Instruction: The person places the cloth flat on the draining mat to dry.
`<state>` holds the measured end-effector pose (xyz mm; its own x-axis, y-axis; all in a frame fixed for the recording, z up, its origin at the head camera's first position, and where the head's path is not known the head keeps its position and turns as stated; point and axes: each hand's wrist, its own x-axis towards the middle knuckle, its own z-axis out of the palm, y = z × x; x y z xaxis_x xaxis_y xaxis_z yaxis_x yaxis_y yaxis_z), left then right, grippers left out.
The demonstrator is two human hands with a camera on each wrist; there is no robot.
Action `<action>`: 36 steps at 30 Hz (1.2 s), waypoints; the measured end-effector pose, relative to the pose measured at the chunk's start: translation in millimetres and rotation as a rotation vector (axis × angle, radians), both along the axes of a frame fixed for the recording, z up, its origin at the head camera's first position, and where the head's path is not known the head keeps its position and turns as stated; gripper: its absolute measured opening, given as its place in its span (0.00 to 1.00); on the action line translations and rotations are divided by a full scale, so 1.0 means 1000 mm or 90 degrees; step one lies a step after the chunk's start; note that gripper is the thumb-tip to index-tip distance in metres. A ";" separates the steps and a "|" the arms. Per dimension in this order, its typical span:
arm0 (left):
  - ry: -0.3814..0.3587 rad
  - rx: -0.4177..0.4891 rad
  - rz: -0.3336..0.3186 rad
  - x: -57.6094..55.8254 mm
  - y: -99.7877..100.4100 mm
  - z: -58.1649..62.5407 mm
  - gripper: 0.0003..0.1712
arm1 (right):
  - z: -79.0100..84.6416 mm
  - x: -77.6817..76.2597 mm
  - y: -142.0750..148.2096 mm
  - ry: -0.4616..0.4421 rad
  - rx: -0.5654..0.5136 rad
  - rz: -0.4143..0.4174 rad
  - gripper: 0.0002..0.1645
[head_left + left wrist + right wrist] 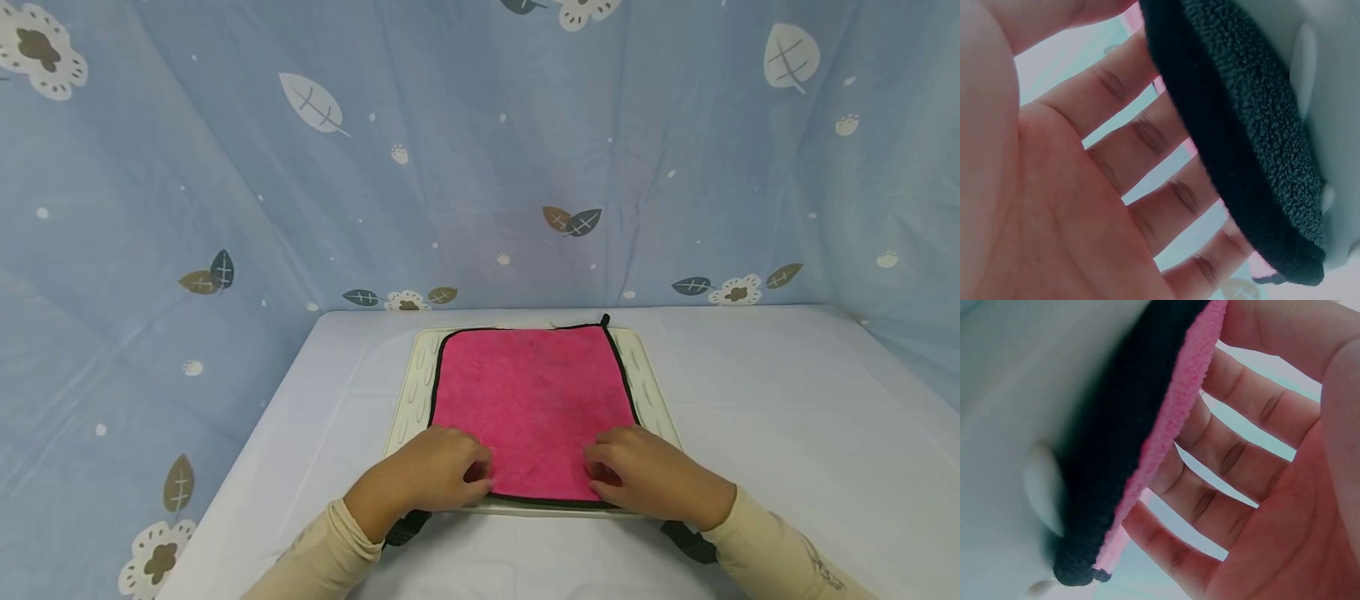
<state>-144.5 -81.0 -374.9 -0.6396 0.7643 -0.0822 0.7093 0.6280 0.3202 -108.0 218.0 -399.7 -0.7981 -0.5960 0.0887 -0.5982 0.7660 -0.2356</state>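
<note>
A square pink cloth [532,400] with black edging lies spread on a cream tray [654,379] with raised oval bumps. At the cloth's near left corner, my left hand [442,471] pinches the edge between thumb and fingers. My right hand [641,471] does the same at the near right. The left wrist view shows the black border and a dark grey side of the cloth [1260,106] in front of the fingers. In the right wrist view, the cloth's border [1122,412] stands a little off the tray [997,450], pink side toward the palm. The fingertips are partly hidden.
A white-covered table [787,400] extends on both sides of the tray. Blue curtain cloth [480,150] with leaf and flower prints hangs behind and at the sides. Dark straps [688,542] sit at both wrists.
</note>
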 end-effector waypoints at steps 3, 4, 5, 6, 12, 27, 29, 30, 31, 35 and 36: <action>0.003 -0.004 -0.003 0.000 0.000 -0.001 0.11 | 0.000 0.000 0.000 -0.001 0.000 -0.002 0.17; 0.004 -0.005 -0.005 0.000 0.000 -0.001 0.12 | 0.000 0.000 0.000 -0.001 0.000 -0.002 0.17; 0.004 -0.006 -0.006 0.000 0.000 -0.002 0.12 | 0.000 0.000 0.000 -0.001 0.000 -0.003 0.17; 0.005 -0.005 -0.006 0.000 0.000 -0.002 0.12 | 0.000 0.000 0.000 -0.002 0.000 -0.003 0.17; 0.006 0.000 -0.004 -0.001 -0.001 -0.003 0.11 | 0.000 0.000 -0.001 -0.006 0.000 -0.007 0.16; 0.004 0.003 -0.008 -0.001 0.000 -0.003 0.09 | 0.000 -0.001 0.001 -0.010 0.004 -0.003 0.14; 0.006 0.002 -0.002 -0.001 0.000 -0.003 0.08 | 0.002 -0.001 0.001 -0.012 0.005 -0.001 0.13; 0.007 0.001 0.003 0.000 0.000 -0.003 0.07 | 0.003 -0.001 0.000 -0.011 0.004 0.000 0.11; 0.011 -0.001 0.008 0.000 0.001 -0.002 0.06 | 0.005 0.000 0.000 -0.009 0.002 -0.003 0.10; 0.042 -0.011 0.035 0.000 0.001 -0.001 0.07 | 0.010 0.001 -0.001 0.032 -0.009 -0.025 0.06; 0.056 -0.015 0.042 0.000 0.001 -0.001 0.10 | 0.010 0.001 -0.002 0.055 -0.014 -0.031 0.07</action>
